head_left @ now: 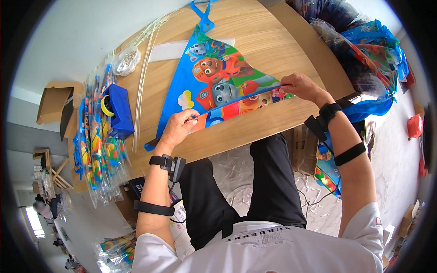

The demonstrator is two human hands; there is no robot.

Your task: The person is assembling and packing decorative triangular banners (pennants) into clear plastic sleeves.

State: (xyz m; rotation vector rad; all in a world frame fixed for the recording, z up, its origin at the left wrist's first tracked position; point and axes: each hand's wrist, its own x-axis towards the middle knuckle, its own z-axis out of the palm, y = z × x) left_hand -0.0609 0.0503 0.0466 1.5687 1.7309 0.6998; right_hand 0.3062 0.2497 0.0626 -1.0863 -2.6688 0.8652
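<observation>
A triangular kite (pixel 182 91), blue and green with printed cartoon dogs, lies spread on the wooden table (pixel 268 34). Blue ribbon tails (pixel 204 19) run from its far tip. Along the near side its edge is folded over, showing a printed strip. My left hand (pixel 177 127) pinches this fold toward the left. At the fold's right end my right hand (pixel 300 86) grips the corner between thumb and fingers. The fold stretches between both hands, low over the table's near edge.
Left of the kite are thin white rods (pixel 142 91), a white bowl (pixel 127 61) of small pieces and a blue tape dispenser (pixel 122 111). Bagged colourful kites (pixel 96 141) hang over the left edge. More bagged kites (pixel 375 50) fill a cardboard box at the right.
</observation>
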